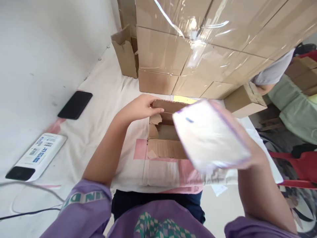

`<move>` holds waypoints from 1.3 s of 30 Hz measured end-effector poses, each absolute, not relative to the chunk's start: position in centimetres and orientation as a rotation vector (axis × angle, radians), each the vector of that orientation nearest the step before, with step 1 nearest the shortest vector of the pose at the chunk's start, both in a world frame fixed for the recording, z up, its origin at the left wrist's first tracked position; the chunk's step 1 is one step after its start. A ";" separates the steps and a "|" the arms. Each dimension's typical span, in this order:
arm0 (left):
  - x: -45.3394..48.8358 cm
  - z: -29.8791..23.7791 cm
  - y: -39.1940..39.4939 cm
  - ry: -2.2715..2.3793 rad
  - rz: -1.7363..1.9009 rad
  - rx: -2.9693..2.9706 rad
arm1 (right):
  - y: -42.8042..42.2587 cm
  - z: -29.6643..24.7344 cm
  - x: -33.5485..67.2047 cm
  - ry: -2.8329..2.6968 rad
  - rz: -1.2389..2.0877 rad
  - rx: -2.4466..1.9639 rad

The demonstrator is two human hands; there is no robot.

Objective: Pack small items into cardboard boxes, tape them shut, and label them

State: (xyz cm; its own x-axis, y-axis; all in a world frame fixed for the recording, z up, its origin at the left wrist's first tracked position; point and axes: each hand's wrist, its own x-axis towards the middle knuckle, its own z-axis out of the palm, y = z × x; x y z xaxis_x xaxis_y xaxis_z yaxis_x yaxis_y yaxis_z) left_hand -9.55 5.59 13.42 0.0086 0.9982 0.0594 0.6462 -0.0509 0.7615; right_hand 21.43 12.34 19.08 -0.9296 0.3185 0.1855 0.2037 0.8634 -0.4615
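My left hand rests on the far flap of a small open cardboard box in front of me, fingers curled over the flap's edge. My right hand holds up a flat white plastic-wrapped packet with purple trim, tilted over the right side of the box. The packet is blurred by motion and hides most of my right hand's fingers. The box stands on a white cloth-covered table.
A tall stack of cardboard cartons under clear wrap fills the far side. A black phone and a white device with cables lie at the left. A small carton, another person's sleeve and a red chair are at the right.
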 end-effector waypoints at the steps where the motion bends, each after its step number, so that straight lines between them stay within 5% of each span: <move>1: -9.9 12.7 6.5 1.602 0.881 1.719 | 12.8 19.1 20.2 -2.804 0.640 -0.348; 16: -11.8 7.7 9.4 1.033 1.116 1.490 | 13.7 19.4 16.3 -2.802 -0.093 -0.158; 23: -11.7 8.0 9.3 1.045 1.065 1.461 | 13.3 18.2 16.1 -3.206 -0.080 -0.534; 39: -11.6 8.1 9.3 1.249 1.057 1.587 | 14.1 14.0 11.8 -3.648 -0.652 -0.102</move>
State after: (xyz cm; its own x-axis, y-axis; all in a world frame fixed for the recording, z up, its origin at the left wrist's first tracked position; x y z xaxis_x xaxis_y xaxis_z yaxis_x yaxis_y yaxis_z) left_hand -11.61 9.32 8.12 0.1493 0.9818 0.1172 0.2778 -0.1554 0.9480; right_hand 11.81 14.10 14.00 -0.8430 0.1443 -0.5182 -0.0440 0.9416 0.3339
